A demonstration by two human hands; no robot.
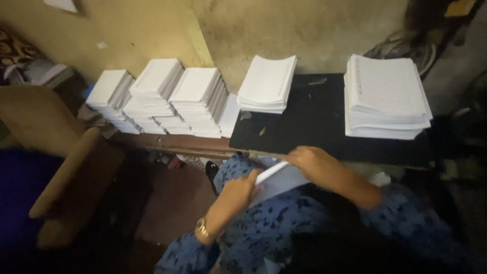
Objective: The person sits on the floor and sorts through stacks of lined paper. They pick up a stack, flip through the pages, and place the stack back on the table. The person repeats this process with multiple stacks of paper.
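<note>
Two hands meet in the single head view, low at centre, over our lap and just in front of the counter (314,119) edge. Our left hand (238,190) and our right hand (312,160) hold a thin sheaf of white paper (279,178) between them; the left fingers (252,177) press on its near corner and the right fingers curl over its upper edge, pinching it, though blur hides the exact fingertips. The sheaf lies tilted, its long axis running from lower left up to the right, with the lifted edge toward the counter. We judge it light, limp and easily creased, best held at two opposite edges. On the dark counter rest a small paper stack (267,83) and a taller ruled stack (386,96); several staggered white stacks (162,99) stand further left along the wall.
</note>
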